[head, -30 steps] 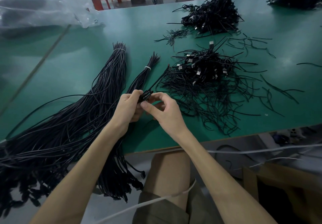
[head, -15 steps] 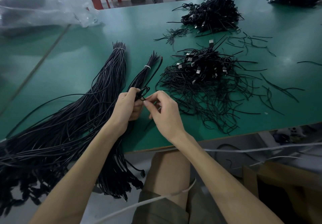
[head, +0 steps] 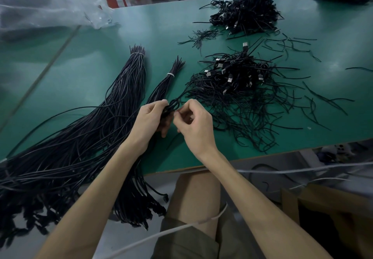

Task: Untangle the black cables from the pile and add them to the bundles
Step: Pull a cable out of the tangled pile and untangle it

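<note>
Lying at nine o'clock from the hands, the big bundle (head: 125,89) is fanning across the green table (head: 80,67), its tied tip pointing toward twelve. Just right of it, the small bundle (head: 165,85) is running down to the left hand (head: 149,119), which is clenching a looped black cable (head: 172,105). The right hand (head: 193,123), at three o'clock from the left and nearly touching it, is pinching that loop between thumb and fingertips. The cable is trailing toward two o'clock into the tangled pile (head: 238,89) of plugs and wires.
</note>
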The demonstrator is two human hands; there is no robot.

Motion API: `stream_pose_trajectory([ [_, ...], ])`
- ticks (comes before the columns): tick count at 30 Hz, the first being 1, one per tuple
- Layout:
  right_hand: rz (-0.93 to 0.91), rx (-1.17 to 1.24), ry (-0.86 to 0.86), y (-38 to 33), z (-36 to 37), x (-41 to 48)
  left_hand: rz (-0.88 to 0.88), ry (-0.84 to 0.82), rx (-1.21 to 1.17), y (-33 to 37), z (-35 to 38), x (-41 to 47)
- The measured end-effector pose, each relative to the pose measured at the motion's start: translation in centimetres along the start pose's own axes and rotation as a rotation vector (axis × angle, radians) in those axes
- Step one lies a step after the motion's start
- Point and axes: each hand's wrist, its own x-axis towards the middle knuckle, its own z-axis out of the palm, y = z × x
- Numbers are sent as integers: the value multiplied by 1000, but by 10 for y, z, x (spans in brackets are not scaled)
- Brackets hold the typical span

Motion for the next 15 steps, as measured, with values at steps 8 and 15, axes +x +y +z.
stream_pose_trajectory([
  [8, -13, -1, 108, 0, -2, -1, 115, -82, -22, -5, -1, -1],
  [15, 68, 103, 128, 0, -6, 1, 206, -307, -67, -9, -4, 1],
])
